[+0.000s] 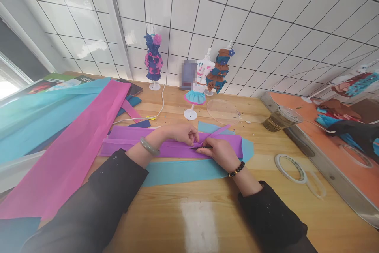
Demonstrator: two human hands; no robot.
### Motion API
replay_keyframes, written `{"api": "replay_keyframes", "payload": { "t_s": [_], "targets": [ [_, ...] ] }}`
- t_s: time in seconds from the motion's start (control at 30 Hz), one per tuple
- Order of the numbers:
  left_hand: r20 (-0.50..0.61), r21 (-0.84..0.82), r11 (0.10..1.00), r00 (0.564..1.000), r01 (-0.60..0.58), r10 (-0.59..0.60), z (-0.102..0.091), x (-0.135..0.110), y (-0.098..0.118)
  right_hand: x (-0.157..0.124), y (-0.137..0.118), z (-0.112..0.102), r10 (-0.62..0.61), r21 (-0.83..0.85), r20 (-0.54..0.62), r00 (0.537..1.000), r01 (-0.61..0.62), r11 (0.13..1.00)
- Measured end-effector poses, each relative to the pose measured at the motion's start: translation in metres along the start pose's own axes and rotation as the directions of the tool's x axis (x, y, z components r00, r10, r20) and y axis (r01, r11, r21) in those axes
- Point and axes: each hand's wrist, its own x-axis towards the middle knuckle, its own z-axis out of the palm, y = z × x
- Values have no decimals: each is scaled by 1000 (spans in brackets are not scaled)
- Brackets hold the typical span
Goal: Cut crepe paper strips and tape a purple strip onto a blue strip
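A long purple strip of thin, cloth-like material (174,152) lies across the table before me, with a fold running along it. My left hand (182,133) has curled fingers, their tips pinched at the strip's folded edge. Close to its right, my right hand (220,152) holds the same edge between thumb and fingers. Between the hands shows a thin dark line, too small to make out. A narrow purple band (220,130) slants up behind my right hand. Beneath the purple strip lies a light blue strip (183,172).
Pink (79,134) and blue sheets (50,119) pile up on the left. Dressed miniature mannequins (154,61) stand by the tiled wall. Rightward are a lidded cup (281,119), a tape roll (290,168) and an orange surface with a metal edge (322,162).
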Motion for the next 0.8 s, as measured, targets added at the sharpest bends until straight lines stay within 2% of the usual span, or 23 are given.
{"api": "replay_keyframes", "payload": {
  "t_s": [0.57,0.8],
  "targets": [
    [3,11,1000,1000,23,-23,1,-1,3,0,3,4,-14,-15,-7,1000,14,1000],
    [20,130,989,998,64,-68,-5,-6,10,-2,0,0,-3,2,26,1000,3,1000]
  ]
}}
